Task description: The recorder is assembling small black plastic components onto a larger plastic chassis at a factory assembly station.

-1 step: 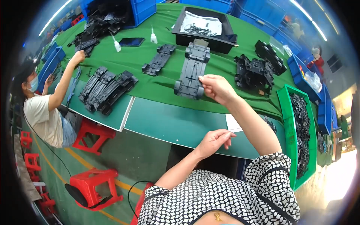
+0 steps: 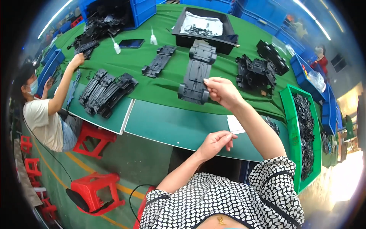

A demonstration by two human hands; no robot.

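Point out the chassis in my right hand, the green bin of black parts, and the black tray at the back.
black car chassis (image 2: 197, 72), head view, middle of its underside.
green bin (image 2: 288, 114), head view, its near left wall.
black tray (image 2: 182, 33), head view, its front left wall.

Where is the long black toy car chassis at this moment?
In the head view, the long black chassis lies near the middle of the green table, its near end pinched by the right hand, just in front of the black tray.

Head-worn fisheye, looking steeply down, near green workbench, edges probably warped
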